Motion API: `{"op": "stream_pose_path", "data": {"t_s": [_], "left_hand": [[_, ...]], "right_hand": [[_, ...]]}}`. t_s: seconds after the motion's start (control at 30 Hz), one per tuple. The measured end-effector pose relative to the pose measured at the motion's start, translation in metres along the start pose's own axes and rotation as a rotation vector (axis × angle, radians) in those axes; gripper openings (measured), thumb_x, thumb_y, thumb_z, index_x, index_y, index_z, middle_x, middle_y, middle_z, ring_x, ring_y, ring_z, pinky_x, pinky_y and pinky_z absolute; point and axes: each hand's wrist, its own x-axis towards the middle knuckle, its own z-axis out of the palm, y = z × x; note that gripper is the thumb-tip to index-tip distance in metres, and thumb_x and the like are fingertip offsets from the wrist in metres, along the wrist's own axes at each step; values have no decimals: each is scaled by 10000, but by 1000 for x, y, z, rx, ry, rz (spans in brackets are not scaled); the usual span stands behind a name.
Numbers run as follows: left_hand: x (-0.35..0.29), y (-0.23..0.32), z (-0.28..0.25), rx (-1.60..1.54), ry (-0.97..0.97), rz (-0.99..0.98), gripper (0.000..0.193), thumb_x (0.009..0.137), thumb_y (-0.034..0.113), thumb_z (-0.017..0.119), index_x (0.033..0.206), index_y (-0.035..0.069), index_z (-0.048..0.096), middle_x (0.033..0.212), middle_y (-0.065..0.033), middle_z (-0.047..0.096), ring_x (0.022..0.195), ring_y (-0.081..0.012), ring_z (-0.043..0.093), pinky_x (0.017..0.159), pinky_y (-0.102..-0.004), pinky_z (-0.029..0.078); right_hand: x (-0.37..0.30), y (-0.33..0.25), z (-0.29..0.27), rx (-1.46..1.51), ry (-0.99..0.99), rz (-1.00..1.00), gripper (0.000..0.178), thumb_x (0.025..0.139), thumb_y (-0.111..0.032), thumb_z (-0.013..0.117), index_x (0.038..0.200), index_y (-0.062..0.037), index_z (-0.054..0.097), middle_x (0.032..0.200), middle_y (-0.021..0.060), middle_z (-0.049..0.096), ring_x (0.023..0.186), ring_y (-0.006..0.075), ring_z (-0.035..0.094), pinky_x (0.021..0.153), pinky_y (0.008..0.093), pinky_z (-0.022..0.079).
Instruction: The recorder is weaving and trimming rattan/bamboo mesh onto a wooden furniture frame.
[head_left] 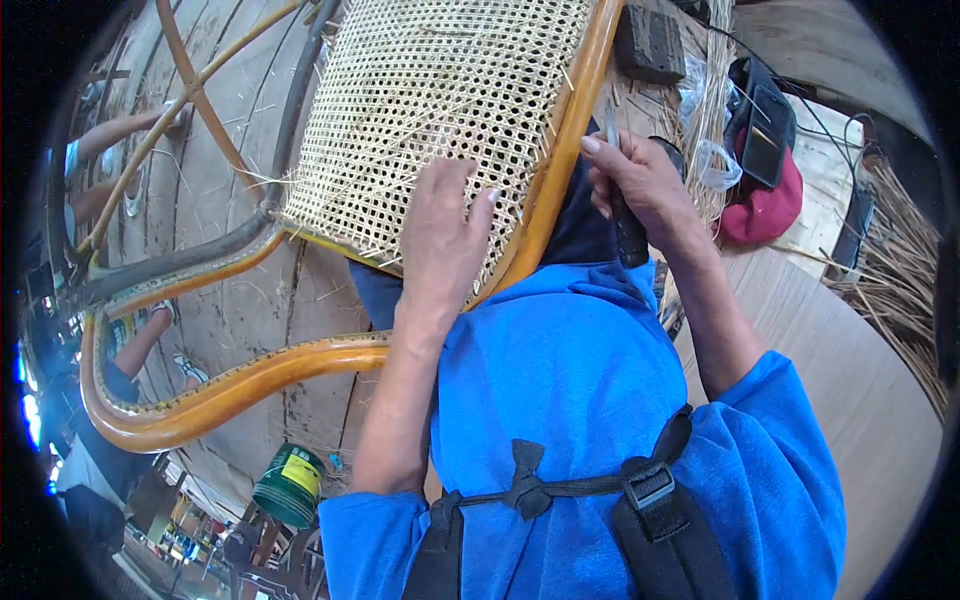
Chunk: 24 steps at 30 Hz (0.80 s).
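Note:
A woven cane panel [440, 90], pale with a mesh of small holes, is stretched in a curved, varnished wooden chair frame [570, 130] that lies against my lap. Loose cane ends stick out along its edges. Over the panel's near part is my left hand [445, 235], fingers loosely spread and holding nothing; whether it touches the weave I cannot tell. Just beyond the frame's right rail, my right hand [648, 185] is closed round a knife [630, 235] with a dark handle. Its narrow blade points up and away from me.
A curved armrest [240, 385] sweeps out at the left. Behind it stands a green bucket [290, 488]. Another person's arm [120, 130] reaches in at far left. Cane strands [900, 290], a red cloth [768, 200], a dark block [650, 45] and a wooden board [820, 360] lie right.

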Motion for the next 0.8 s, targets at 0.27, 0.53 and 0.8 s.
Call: {"op": "stream_pose_path", "data": {"t_s": [0.27, 0.53, 0.8], "left_hand": [[27, 14, 33, -236, 10, 116, 146, 779, 120, 623, 902, 42, 617, 890, -118, 594, 820, -299, 571, 739, -390, 459], [30, 5, 36, -134, 12, 269, 53, 772, 48, 605, 824, 41, 610, 815, -103, 594, 756, -271, 576, 667, -357, 467], [24, 6, 35, -80, 41, 302, 90, 737, 57, 642, 818, 72, 606, 814, -69, 596, 738, -248, 581, 628, -333, 479]], "right_hand": [[-1, 8, 4, 3, -4, 36, 270, 946, -271, 438, 867, -28, 525, 567, 22, 494, 439, 102, 457, 420, 224, 370], [8, 6, -8, -482, -96, -23, 317, 941, -300, 419, 842, -13, 509, 579, 65, 515, 496, 180, 507, 477, 303, 406], [25, -27, -7, -1297, -189, -199, 306, 909, -288, 407, 865, -8, 524, 700, 218, 566, 700, 385, 574, 615, 459, 454]]}}
